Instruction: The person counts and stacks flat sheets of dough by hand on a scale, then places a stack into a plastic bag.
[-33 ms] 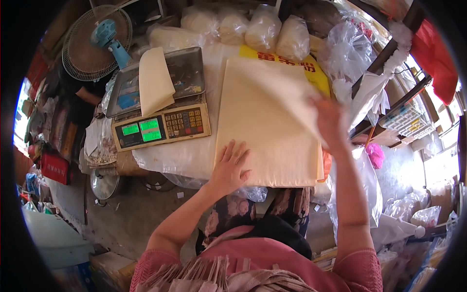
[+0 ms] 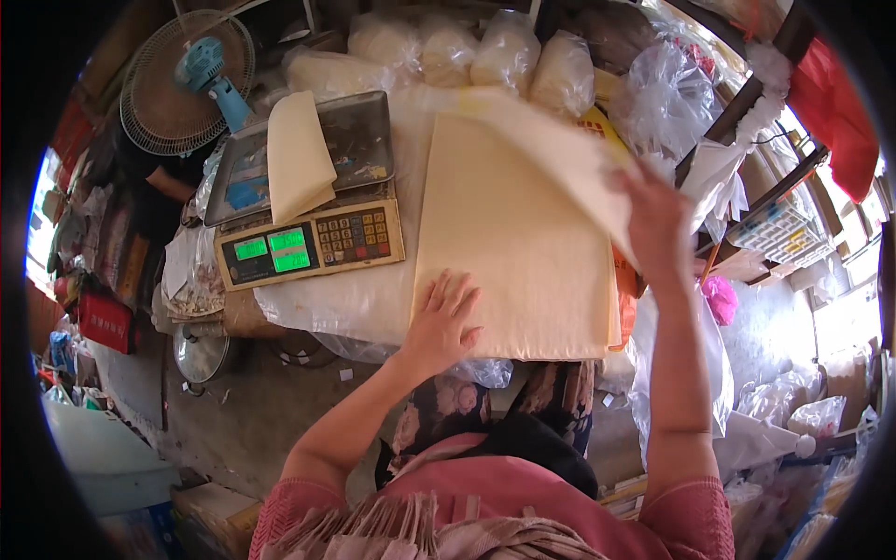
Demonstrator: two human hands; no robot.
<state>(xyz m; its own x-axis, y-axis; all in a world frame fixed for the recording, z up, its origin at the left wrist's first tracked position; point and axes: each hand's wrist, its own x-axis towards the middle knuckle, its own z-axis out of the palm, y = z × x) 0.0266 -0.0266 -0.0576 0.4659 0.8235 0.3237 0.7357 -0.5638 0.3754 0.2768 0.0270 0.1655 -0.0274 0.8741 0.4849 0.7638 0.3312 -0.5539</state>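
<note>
A stack of large, thin cream sheets (image 2: 518,243) lies on the table in front of me. My left hand (image 2: 445,313) rests flat near its left front corner, fingers spread, holding nothing. My right hand (image 2: 653,224), smeared by motion, grips the right edge of one lifted cream sheet (image 2: 551,140). That sheet bends up off the stack and sweeps blurred toward the far edge. Whether the sheets are food or paper I cannot tell. On the scale (image 2: 322,238), left of the stack, a folded cream sheet (image 2: 297,159) lies across the metal pan.
Clear bags of pale contents (image 2: 504,51) line the table's back. A yellow printed bag (image 2: 607,131) lies beneath the stack's far right. A fan (image 2: 187,79) stands at the far left. Plastic bags (image 2: 667,93) and a shelf basket (image 2: 784,229) crowd the right side.
My right hand has moved slightly right and the lifted sheet has swung farther off the stack, covering most of the yellow bag. My left hand has stayed in place.
</note>
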